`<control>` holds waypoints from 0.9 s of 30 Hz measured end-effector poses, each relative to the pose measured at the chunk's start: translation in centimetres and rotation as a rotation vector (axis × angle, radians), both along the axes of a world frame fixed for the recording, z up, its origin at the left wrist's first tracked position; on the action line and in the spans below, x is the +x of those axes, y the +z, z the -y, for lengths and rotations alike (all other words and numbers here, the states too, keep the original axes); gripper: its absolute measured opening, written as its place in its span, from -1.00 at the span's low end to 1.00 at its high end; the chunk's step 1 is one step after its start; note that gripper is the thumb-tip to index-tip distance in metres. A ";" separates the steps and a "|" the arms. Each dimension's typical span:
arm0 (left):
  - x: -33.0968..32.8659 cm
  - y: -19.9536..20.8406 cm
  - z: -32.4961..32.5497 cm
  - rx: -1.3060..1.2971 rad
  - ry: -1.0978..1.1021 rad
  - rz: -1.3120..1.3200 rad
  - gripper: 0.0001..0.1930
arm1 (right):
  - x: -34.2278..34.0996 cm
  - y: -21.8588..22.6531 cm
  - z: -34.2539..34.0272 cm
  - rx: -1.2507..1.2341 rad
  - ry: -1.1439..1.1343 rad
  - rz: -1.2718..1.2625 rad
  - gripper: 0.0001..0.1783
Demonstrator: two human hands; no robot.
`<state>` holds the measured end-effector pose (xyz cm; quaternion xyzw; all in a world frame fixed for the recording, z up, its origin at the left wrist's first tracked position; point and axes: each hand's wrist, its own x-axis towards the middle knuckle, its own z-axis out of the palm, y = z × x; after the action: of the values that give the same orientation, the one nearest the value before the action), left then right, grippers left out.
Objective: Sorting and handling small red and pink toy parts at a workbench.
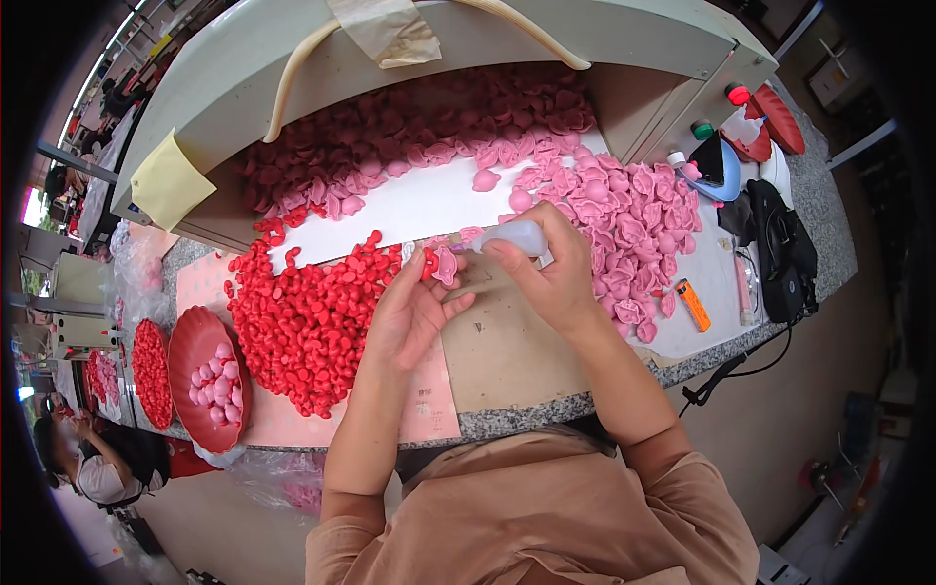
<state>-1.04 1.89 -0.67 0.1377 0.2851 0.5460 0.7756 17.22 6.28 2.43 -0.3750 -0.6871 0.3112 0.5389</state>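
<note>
bottle (525,237) (smooth) beside ruffled pink piece (446,264)

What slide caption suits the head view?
Right hand holds pale translucent bottle; left hand holds small red piece and ruffled pink piece.

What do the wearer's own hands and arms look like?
The left hand and right hand wear no gloves, and no watch or bracelet shows. The forearms are bare, below loose, plain tan short sleeves.
</note>
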 end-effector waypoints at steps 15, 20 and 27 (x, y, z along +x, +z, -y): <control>0.0 0.1 0.0 0.017 0.008 -0.008 -0.71 | 0.0 -0.1 0.0 0.010 -0.003 0.008 -0.71; 0.0 0.2 -0.1 -0.003 0.035 -0.024 -0.70 | 0.2 -0.6 -0.2 0.039 0.002 0.033 -0.72; 0.0 0.2 0.1 0.060 0.095 -0.061 -0.62 | 0.1 -0.6 -0.1 0.039 -0.004 0.041 -0.73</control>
<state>-1.03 1.80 -0.45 0.1640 0.2983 0.5861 0.7352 17.33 6.43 1.87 -0.3719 -0.7032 0.2890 0.5326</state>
